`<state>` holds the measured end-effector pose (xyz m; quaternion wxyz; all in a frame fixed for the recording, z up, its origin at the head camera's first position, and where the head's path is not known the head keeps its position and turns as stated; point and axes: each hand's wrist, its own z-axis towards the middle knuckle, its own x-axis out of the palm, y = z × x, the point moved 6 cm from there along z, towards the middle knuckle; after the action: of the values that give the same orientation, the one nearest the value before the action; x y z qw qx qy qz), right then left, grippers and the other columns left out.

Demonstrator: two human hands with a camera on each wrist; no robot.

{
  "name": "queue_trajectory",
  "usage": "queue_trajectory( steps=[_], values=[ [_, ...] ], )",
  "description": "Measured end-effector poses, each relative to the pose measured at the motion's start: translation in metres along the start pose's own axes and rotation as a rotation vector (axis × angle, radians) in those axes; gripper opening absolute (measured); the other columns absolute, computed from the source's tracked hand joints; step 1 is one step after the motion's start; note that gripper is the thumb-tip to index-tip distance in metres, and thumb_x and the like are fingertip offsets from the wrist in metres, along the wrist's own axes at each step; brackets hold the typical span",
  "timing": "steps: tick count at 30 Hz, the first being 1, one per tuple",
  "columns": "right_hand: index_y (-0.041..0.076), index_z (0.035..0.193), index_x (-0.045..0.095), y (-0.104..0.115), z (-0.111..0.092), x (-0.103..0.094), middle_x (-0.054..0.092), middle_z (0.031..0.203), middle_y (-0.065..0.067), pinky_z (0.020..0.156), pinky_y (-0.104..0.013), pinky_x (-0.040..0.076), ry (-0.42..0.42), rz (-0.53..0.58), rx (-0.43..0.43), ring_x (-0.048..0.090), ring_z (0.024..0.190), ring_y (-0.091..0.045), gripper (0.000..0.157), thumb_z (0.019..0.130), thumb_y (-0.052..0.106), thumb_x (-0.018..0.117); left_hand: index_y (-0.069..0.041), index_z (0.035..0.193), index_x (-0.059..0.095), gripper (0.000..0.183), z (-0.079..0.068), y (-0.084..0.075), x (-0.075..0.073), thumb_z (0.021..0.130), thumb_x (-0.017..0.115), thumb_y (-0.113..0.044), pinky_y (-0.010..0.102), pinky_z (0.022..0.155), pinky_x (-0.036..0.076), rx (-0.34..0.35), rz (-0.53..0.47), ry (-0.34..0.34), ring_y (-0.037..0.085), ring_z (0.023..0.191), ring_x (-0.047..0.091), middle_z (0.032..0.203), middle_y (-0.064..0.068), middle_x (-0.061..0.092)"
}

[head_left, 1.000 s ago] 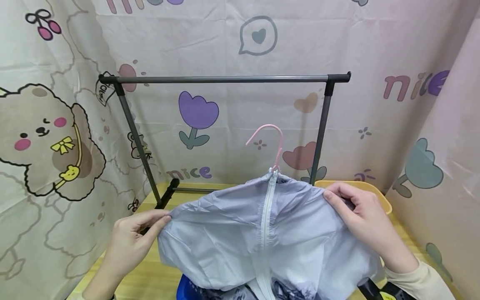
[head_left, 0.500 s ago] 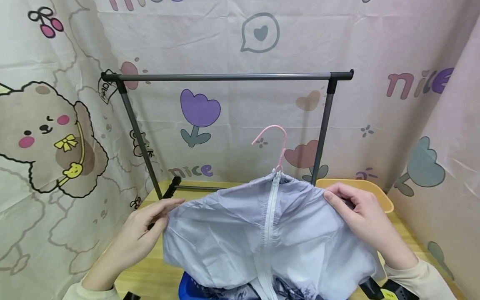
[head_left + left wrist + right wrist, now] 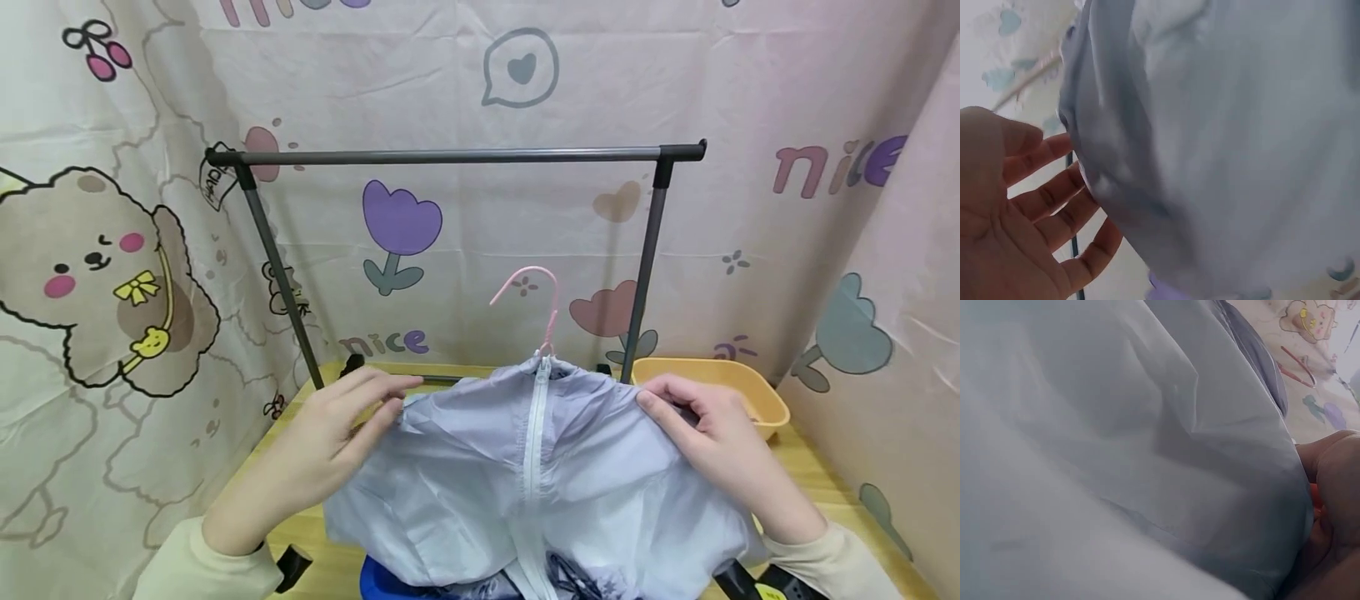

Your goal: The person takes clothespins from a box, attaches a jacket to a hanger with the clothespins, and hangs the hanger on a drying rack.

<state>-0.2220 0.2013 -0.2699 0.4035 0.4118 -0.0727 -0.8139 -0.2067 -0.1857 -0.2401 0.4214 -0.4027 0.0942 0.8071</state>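
Note:
A pale grey-blue zip jacket hangs spread on a hanger whose pink hook sticks up above the collar. My right hand pinches the jacket's shoulder on the right side, thumb in front. At the other shoulder, my left hand has its fingers extended along the top edge. In the left wrist view, those fingers are loosely spread at the cloth's edge, the thumb apart from it. Cloth fills most of the right wrist view and hides the right fingertips. The hanger's body is hidden inside the jacket.
Behind the jacket stands a dark metal rack with a horizontal top bar. A blue basket holding dark patterned cloth sits below the jacket. On the wooden table, a yellow bin stands at the back right. Printed curtains surround the table.
My left hand has let go of the jacket's left shoulder and slid inward, to the right, along its top edge. The hanger hook has dipped slightly. My right hand keeps its pinch.

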Motion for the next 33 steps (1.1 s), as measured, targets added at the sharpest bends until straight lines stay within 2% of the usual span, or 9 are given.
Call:
queue_trajectory(
  steps=[5,10,16,22,27,33],
  values=[
    [0.03,0.099,0.075,0.002,0.001,0.008,0.071,0.087,0.016,0.074,-0.017,0.043,0.022,0.006,-0.017,0.059,0.079,-0.001,0.021,0.104,0.011,0.07,-0.026,0.133,0.072,0.031,0.006,-0.011,0.014,0.106,0.066,-0.013,0.026,0.08,0.057,-0.009,0.053,0.026,0.0,0.094,0.061,0.116,-0.015,0.069],
    [0.031,0.099,0.075,0.005,-0.001,0.012,0.071,0.089,0.016,0.076,-0.017,0.043,0.03,0.025,-0.013,0.06,0.081,-0.002,0.021,0.104,0.01,0.07,-0.018,0.131,0.073,0.029,0.008,-0.017,0.027,0.105,0.067,-0.008,0.023,0.073,0.052,0.021,0.043,0.022,0.001,0.084,0.057,0.108,-0.01,0.067],
    [0.031,0.098,0.076,0.005,-0.001,0.015,0.073,0.09,0.016,0.076,-0.017,0.043,0.024,0.025,-0.018,0.06,0.082,-0.001,0.022,0.103,0.009,0.072,-0.015,0.13,0.073,0.026,0.005,-0.017,0.039,0.106,0.066,-0.011,0.023,0.074,0.053,0.028,0.029,0.028,0.003,0.084,0.056,0.106,-0.005,0.068],
    [0.03,0.097,0.076,0.01,-0.002,0.016,0.074,0.091,0.016,0.075,-0.016,0.044,0.007,0.048,-0.066,0.061,0.081,0.001,0.025,0.1,0.005,0.073,-0.011,0.112,0.073,0.013,0.003,-0.016,0.046,0.102,0.068,-0.005,0.027,0.076,0.058,0.058,0.022,0.017,0.004,0.086,0.061,0.098,-0.006,0.071],
    [0.03,0.098,0.076,0.011,-0.002,0.017,0.076,0.094,0.015,0.079,-0.014,0.045,0.002,0.05,-0.068,0.064,0.085,0.001,0.026,0.099,0.005,0.075,-0.014,0.099,0.067,0.012,0.001,-0.014,0.05,0.102,0.067,-0.003,0.021,0.067,0.049,0.048,0.003,0.013,0.002,0.076,0.051,0.083,-0.01,0.059],
    [0.031,0.098,0.077,0.011,-0.003,0.018,0.077,0.095,0.015,0.08,-0.014,0.046,-0.003,0.052,-0.068,0.066,0.086,0.001,0.025,0.099,0.006,0.075,-0.014,0.096,0.065,0.013,-0.002,-0.012,0.052,0.102,0.068,-0.002,0.018,0.064,0.045,0.032,-0.011,0.005,0.001,0.071,0.046,0.08,-0.01,0.054]
  ],
)
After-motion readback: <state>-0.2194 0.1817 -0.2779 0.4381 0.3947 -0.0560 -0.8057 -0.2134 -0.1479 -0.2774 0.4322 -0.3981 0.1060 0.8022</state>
